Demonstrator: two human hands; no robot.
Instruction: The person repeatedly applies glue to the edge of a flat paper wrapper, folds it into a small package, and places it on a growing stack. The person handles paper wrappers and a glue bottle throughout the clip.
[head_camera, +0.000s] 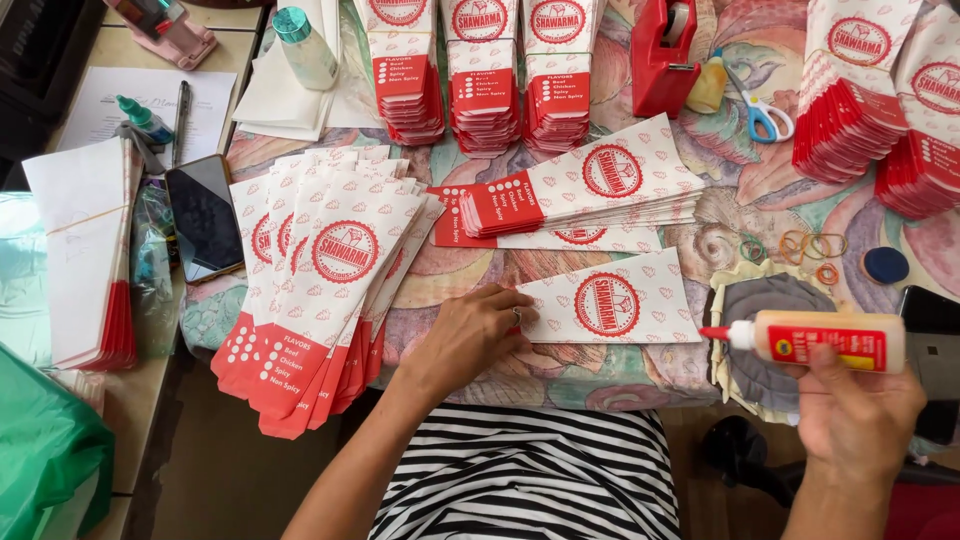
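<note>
Two hands work over a worktop (760, 170) covered with a patterned cloth. One flat paper sleeve (615, 305), white with a round red emblem, lies alone near the front edge, its long axis running left to right. The left hand (478, 330) rests on the sleeve's left end, fingers curled and pressing down on the paper, a ring showing on one finger. The right hand (858, 405) is closed around a glue bottle (825, 340), held sideways, its red nozzle pointing left toward the sleeve's right end. Bottle and sleeve are near each other but apart; the sleeve lies to the left of the nozzle, and the left hand is the one already touching it. Under the bottle sits a grey cloth pad (770, 300). A fanned pile of finished sleeves (320, 290) lies left of the left hand, another loose stack (580, 195) just behind the single sleeve. Nothing here is a container holding other things, as far as I can tell.
</note>
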